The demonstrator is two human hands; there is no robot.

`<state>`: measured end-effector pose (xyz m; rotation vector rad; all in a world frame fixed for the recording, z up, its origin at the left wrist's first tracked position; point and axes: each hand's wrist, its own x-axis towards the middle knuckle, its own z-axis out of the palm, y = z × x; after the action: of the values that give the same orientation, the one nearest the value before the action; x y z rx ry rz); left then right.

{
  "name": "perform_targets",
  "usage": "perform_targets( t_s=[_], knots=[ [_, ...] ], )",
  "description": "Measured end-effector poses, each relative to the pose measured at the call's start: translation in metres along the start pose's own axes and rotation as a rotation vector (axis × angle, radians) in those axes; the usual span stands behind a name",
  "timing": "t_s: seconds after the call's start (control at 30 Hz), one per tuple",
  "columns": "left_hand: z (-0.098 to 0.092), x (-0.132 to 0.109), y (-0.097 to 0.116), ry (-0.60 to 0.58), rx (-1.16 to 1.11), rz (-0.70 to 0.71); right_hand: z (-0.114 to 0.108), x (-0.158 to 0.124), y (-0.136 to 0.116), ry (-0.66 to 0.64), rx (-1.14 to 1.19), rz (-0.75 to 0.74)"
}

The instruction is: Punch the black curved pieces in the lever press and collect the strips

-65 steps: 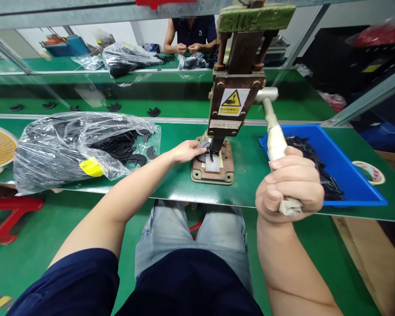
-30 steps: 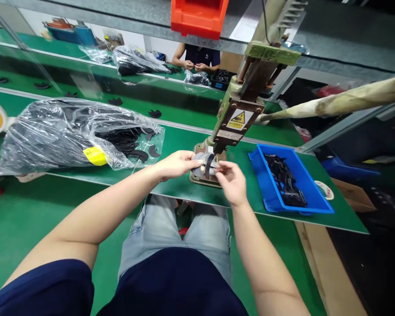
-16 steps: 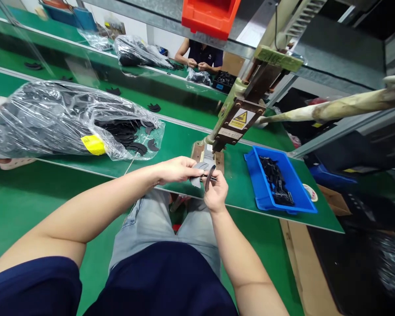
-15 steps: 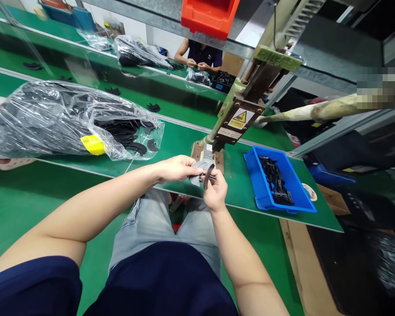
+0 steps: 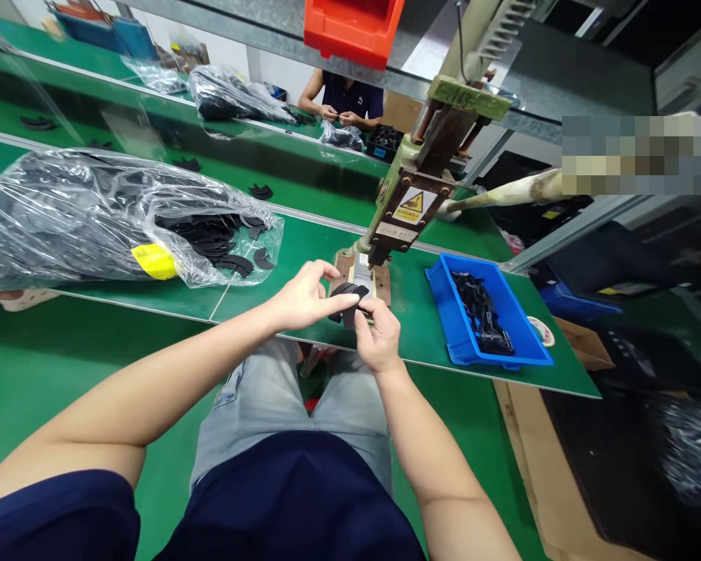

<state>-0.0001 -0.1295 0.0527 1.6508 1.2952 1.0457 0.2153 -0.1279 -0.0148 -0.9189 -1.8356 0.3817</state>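
Curved black parts (image 5: 348, 302) are held between my two hands, just in front of the press base (image 5: 381, 287). My left hand (image 5: 304, 298) grips them from the left with its thumb along the top. From the right, my right hand (image 5: 378, 333) pinches their edge between thumb and fingers. Above the base stands the hand press (image 5: 412, 204) with a yellow warning label. A clear plastic bag (image 5: 93, 218) of similar black parts lies open at the left. The blue bin (image 5: 529, 331) on the right holds black pieces.
The press lever (image 5: 517, 191) reaches out to the right. A roll of tape (image 5: 541, 332) lies beside the blue bin. An orange bin (image 5: 355, 31) sits on the shelf above. Across the green bench (image 5: 304, 234), another person (image 5: 350, 97) works with both hands.
The parts have turned in my hands and now show dark faces close together. My left hand's fingers have lifted and spread somewhat. The view has shifted slightly.
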Motion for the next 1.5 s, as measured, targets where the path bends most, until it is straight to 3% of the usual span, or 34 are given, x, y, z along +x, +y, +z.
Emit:
perform_targets(
  t_s=[0.07, 0.13, 0.3, 0.43, 0.57, 0.63, 0.73, 0.87, 1.07, 1.17, 1.27, 1.4, 1.5],
  knots=[
    [0.001, -0.003, 0.005, 0.090, 0.129, 0.139, 0.000, 0.002, 0.000, 0.000, -0.010, -0.017],
    [0.003, -0.004, 0.008, 0.017, 0.178, 0.190, 0.000, 0.003, -0.001, -0.010, -0.013, -0.029],
    [0.006, 0.002, 0.005, -0.219, -0.053, 0.005, -0.008, -0.002, -0.010, -0.008, 0.002, -0.025],
    [0.008, 0.001, 0.003, -0.188, -0.259, -0.061, -0.011, -0.008, -0.010, 0.023, 0.019, 0.018],
    [0.004, 0.005, -0.012, -0.315, -0.370, -0.209, -0.012, -0.013, 0.003, 0.008, 0.058, 0.071],
    [-0.003, 0.015, -0.029, -0.196, -0.361, -0.269, -0.017, -0.018, 0.012, 0.006, 0.078, 0.104],
    [-0.014, 0.041, -0.061, -0.015, -0.312, -0.425, -0.033, -0.030, 0.022, 0.055, 0.082, 0.148],
    [-0.018, 0.102, -0.089, 0.061, -0.281, -0.610, -0.056, -0.047, 0.027, 0.100, 0.080, 0.158],
    [-0.018, 0.221, -0.092, 0.258, -0.327, -0.540, -0.088, -0.055, 0.026, 0.149, 0.017, 0.166],
    [-0.018, 0.244, -0.098, 0.317, -0.329, -0.517, -0.120, -0.057, 0.030, 0.149, -0.049, 0.204],
    [-0.014, 0.226, -0.108, 0.307, -0.295, -0.506, -0.168, -0.053, 0.047, 0.172, -0.190, 0.275],
    [-0.005, 0.164, -0.120, 0.245, -0.219, -0.382, -0.232, -0.023, 0.094, 0.216, -0.548, 0.461],
    [0.001, 0.111, -0.129, 0.143, -0.108, -0.244, -0.258, 0.008, 0.132, 0.043, -0.595, 0.520]
  ],
)
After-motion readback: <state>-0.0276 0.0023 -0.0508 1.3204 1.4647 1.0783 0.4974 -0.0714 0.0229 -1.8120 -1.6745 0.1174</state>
